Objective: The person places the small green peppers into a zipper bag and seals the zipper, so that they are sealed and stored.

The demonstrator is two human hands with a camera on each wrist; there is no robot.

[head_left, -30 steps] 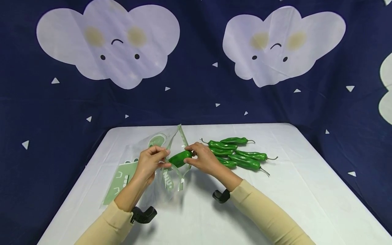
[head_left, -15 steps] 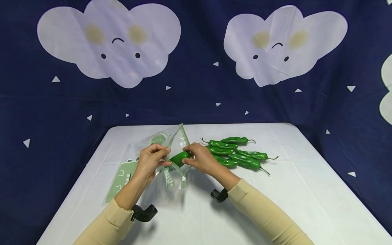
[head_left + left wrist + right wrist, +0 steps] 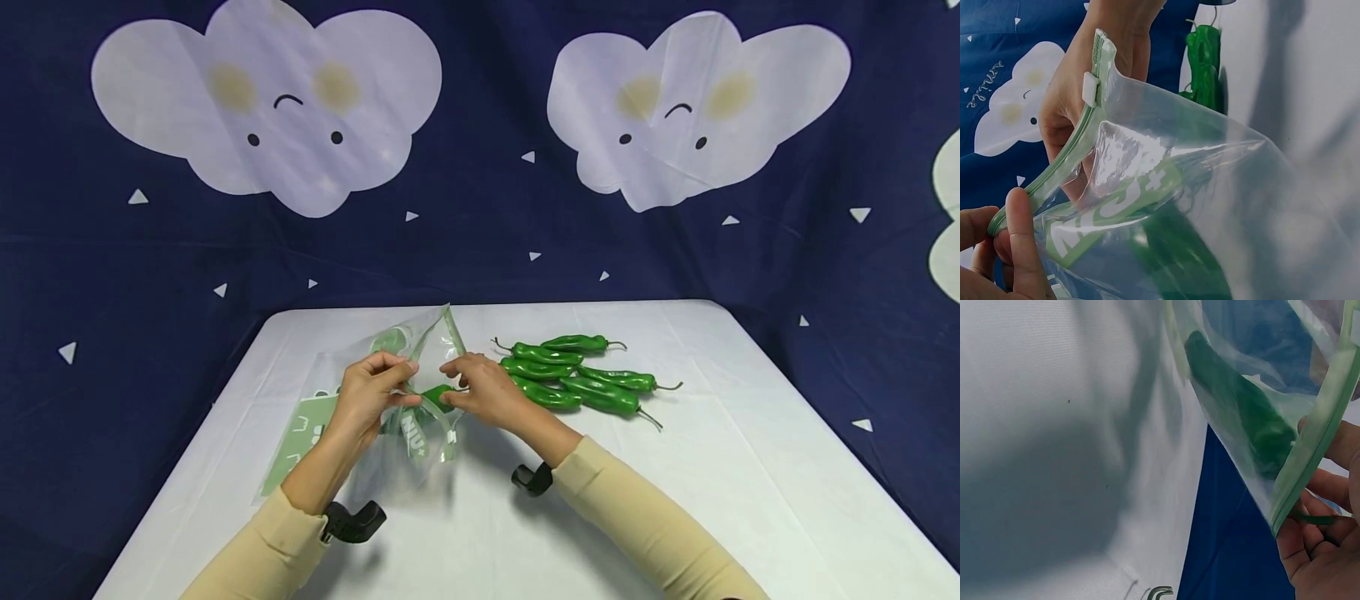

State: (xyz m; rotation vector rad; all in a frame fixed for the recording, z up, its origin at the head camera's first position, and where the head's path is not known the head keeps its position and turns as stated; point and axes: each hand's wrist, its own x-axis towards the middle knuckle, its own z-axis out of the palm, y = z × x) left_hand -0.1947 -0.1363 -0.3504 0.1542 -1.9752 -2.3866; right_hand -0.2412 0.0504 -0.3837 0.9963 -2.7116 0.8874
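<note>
A clear zip bag (image 3: 305, 425) with green print stands open-mouthed at the table's left middle. My left hand (image 3: 372, 390) pinches the green zip edge of its mouth between thumb and fingers. A green chili pepper (image 3: 437, 396) reaches into the bag; its body shows through the plastic in the right wrist view. At the mouth, my right hand (image 3: 487, 390) holds this pepper by its stem end, the fingertips partly inside. The left wrist view shows a white slider (image 3: 1090, 89) on the zip strip. Plastic glare blurs part of the pepper's outline.
Several green chili peppers (image 3: 603, 397) lie in a loose pile just right of my right hand. A white cloth covers the table (image 3: 712, 467). A dark blue curtain (image 3: 480, 250) with clouds hangs behind the table's far edge.
The right hand has moved slightly left, carrying the pepper deeper into the bag, so less of it shows outside. The left hand stays nearly still on the bag's edge.
</note>
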